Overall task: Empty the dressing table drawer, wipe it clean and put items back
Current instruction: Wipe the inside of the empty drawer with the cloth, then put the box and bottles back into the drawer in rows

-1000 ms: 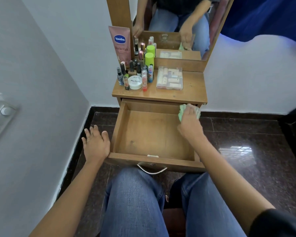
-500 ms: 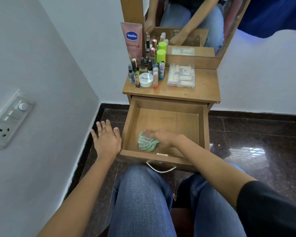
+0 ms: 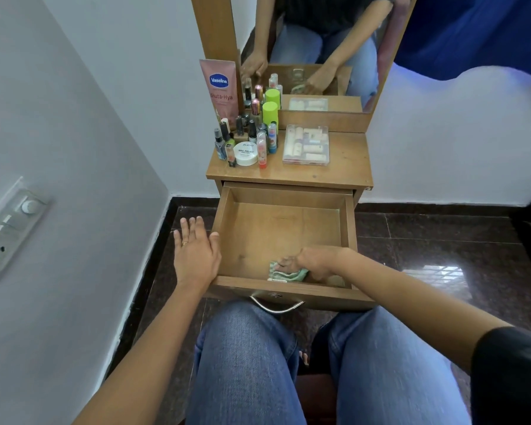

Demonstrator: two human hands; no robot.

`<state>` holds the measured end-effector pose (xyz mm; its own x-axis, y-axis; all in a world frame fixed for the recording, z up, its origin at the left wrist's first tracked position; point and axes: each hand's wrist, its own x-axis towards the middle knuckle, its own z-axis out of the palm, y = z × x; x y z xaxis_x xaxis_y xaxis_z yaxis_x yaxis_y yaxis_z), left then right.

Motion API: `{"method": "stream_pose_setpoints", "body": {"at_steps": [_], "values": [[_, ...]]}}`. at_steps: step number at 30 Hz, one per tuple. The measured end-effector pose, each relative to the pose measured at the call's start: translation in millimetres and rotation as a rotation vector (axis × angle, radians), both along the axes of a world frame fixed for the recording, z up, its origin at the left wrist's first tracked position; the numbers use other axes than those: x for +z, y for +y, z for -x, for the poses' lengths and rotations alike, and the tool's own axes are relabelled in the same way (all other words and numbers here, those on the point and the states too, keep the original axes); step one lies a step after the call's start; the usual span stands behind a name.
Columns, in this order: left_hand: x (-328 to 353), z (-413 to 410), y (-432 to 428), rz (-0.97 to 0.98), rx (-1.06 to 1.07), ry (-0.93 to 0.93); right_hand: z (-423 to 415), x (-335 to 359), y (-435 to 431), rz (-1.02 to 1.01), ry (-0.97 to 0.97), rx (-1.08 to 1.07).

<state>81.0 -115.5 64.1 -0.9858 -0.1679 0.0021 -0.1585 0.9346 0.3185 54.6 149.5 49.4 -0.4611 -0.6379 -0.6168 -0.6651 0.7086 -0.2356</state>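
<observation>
The wooden drawer (image 3: 276, 228) of the dressing table is pulled out over my knees, with nothing inside but a green cloth (image 3: 284, 273). My right hand (image 3: 311, 261) presses that cloth onto the drawer floor near the front wall. My left hand (image 3: 195, 254) rests flat, fingers spread, against the drawer's left side near the front corner. On the tabletop (image 3: 344, 170) stand several small bottles (image 3: 249, 130), a white nail polish jar (image 3: 245, 153), a pink Vaseline tube (image 3: 220, 87) and a clear plastic case (image 3: 306, 144).
A mirror (image 3: 319, 41) rises behind the tabletop and reflects my arms. A grey wall with a switch plate (image 3: 8, 231) is close on the left. Dark tiled floor (image 3: 436, 253) lies to the right. The metal handle (image 3: 276, 305) hangs above my jeans-clad knees.
My right hand swept the cloth from the drawer's back right corner to the front, then a little rightward along the front wall. My left hand stayed on the drawer's left side.
</observation>
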Motion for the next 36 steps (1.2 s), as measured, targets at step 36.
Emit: {"method": "stream_pose_setpoints", "body": {"at_steps": [36], "values": [[7.8,-6.8,4.0,-0.143,0.117,-0.015,120.8,57.9,73.6,0.276,0.576,-0.983]]}}
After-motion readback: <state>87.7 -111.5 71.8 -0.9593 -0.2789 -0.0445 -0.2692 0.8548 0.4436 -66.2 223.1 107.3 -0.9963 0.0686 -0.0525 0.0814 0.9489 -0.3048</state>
